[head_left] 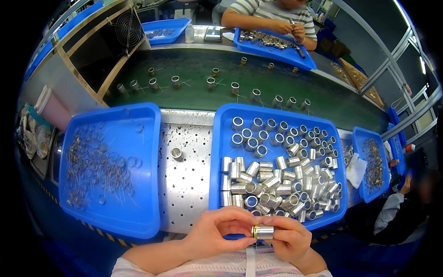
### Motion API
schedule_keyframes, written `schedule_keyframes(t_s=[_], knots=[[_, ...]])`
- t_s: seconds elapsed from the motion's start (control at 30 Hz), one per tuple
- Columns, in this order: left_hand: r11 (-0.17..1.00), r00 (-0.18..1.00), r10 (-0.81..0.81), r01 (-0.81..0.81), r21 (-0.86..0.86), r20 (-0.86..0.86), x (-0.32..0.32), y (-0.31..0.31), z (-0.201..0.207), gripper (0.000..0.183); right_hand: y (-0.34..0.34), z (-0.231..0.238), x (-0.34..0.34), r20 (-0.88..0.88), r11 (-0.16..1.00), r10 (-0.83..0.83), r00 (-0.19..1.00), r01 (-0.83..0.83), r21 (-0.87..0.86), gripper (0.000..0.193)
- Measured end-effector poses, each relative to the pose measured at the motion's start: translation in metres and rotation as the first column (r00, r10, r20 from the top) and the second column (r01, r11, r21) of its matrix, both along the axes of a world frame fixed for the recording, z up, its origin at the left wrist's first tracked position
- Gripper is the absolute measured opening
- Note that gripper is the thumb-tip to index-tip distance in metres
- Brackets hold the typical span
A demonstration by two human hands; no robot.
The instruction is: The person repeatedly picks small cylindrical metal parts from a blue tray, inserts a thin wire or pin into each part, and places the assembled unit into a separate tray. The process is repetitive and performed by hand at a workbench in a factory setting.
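Observation:
Close to my body, my right hand (290,237) grips a short silver metal cylinder (265,232) lying sideways between fingers and thumb. A yellowish ring shows at its left end, where the curled fingers and thumb of my left hand (224,230) pinch it. A thin wire seems to hang below that end. Just beyond my hands stands a blue tray (281,113) holding many similar cylinders (261,151), some upright and others tipped over in a heap. One lone cylinder (176,153) stands upright on the perforated metal table (184,184).
At left, a blue tray (154,184) holds small clear discs with thin wires (104,161). Beyond, a green conveyor belt (194,99) carries several cylinders with wires. Across it, a person in stripes (277,23) works over another blue tray (277,51). A smaller blue tray (369,194) stands at right.

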State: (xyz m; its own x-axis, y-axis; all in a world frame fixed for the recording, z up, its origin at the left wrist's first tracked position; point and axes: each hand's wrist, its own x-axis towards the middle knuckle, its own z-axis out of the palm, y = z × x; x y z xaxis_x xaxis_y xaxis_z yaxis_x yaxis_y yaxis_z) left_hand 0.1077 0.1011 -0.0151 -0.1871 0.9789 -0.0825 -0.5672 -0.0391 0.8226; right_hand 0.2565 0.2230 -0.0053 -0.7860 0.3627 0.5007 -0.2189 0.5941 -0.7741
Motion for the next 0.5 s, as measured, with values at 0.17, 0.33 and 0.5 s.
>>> schedule_keyframes(t_s=[0.17,0.33,0.5], knots=[[0.993,0.998,0.035,-0.030,-0.110,0.044,-0.003,-0.002,0.005,0.034,0.009,0.003,0.004,0.046,0.996,0.046,0.998,-0.042,-0.073,0.019],[0.911,0.875,0.412,-0.402,0.094,-0.254,-0.031,-0.039,0.011,0.037,0.062,0.023,0.024,0.235,0.954,-0.286,0.929,0.253,0.161,0.021],[0.582,-0.035,0.322,-0.781,0.227,-0.946,-0.089,-0.085,0.022,0.036,0.098,0.052,0.003,0.517,0.847,-0.385,0.764,0.071,0.526,0.019]])
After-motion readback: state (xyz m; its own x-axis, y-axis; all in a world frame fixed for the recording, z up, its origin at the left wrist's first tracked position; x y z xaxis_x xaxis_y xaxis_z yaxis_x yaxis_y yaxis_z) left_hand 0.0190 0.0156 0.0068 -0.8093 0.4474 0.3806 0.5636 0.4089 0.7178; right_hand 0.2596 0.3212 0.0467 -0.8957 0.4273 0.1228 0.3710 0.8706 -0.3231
